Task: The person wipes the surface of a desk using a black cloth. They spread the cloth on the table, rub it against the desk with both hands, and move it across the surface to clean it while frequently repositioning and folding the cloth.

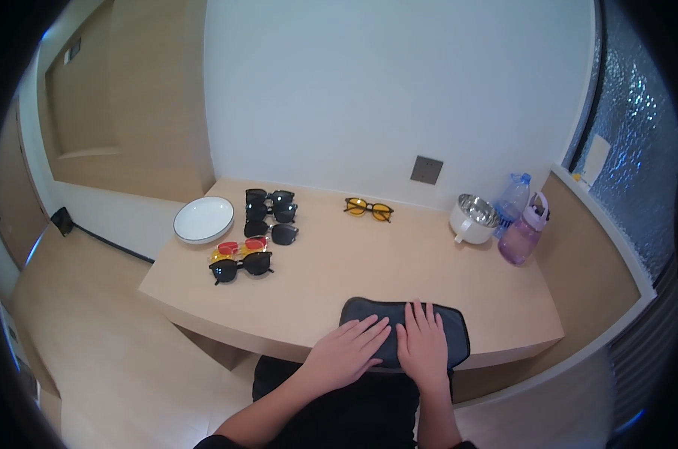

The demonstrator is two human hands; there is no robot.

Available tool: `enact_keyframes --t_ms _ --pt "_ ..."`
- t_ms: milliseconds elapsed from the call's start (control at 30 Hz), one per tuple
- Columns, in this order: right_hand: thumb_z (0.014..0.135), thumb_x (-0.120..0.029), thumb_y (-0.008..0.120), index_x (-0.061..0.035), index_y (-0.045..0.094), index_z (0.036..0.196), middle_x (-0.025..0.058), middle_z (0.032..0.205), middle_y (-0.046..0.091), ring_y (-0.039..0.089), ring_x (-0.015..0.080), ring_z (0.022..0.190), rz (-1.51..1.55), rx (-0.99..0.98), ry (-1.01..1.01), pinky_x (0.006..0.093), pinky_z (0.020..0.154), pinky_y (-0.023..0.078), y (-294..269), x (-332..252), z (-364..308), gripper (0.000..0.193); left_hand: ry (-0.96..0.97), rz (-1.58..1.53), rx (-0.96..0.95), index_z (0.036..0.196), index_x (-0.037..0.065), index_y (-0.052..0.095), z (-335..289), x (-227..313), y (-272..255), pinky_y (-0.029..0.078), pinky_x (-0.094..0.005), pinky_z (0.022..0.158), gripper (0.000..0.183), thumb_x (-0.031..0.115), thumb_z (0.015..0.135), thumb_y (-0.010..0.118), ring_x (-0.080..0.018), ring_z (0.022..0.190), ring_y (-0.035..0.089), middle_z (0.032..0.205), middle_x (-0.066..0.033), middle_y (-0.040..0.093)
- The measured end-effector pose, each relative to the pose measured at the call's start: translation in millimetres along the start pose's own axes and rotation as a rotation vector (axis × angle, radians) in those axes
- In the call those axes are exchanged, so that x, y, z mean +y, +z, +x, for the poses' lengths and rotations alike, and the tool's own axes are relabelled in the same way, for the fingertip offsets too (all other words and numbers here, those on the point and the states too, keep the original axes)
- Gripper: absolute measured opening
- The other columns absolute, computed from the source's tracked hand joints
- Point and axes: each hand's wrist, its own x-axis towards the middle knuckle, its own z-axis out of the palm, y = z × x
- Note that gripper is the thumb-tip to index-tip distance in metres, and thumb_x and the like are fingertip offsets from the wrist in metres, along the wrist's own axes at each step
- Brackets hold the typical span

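Observation:
A dark grey, flat case with rounded corners (452, 338) lies at the table's front edge, right in front of me. My left hand (348, 346) rests on its left part, palm down, fingers stretched to the right. On its middle lies my right hand (424, 338), fingers straight and pointing away from me. Neither hand grips anything. Beyond them, yellow-lensed glasses (369, 209) lie near the wall. Black sunglasses (241, 267) sit to the left, with red-lensed glasses (241, 246) and a yellow-lensed pair partly hidden behind them. Several more dark sunglasses (271, 231) form a column farther back.
A white dish (204, 219) stands at the table's back left. At the right are a white cup with a metal inside (473, 219), a clear blue-capped bottle (512, 198) and a purple bottle (521, 239). A low partition (601, 247) borders the wooden table (316, 262).

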Motion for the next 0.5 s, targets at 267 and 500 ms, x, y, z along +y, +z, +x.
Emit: enact_keyframes --t_ms 267,500 --pt "0.107 -0.04 0.059 0.0069 0.055 0.15 0.0288 0.156 0.052 0.047 0.0499 0.147 0.09 -0.135 -0.454 0.0544 0.123 0.038 -7.4 17.1 17.3 0.063 -0.094 0.069 0.035 0.153 0.007 0.056 -10.6 1.7 -6.9 0.044 -0.0401 0.12 0.066 0.042 0.099 0.072 -0.0243 0.144 0.056 0.156 -0.009 0.059" --pt "0.098 -0.05 0.071 -0.0019 0.056 0.153 0.0161 0.161 0.054 0.051 0.0321 0.149 0.01 -0.178 -0.542 0.0464 0.122 0.041 -31.7 59.7 -14.2 0.074 -0.178 -0.018 -0.047 0.149 0.005 0.057 6.8 19.2 -12.9 0.04 -0.0437 0.124 0.075 0.048 0.092 0.079 -0.0302 0.15 0.05 0.159 -0.0125 0.056"
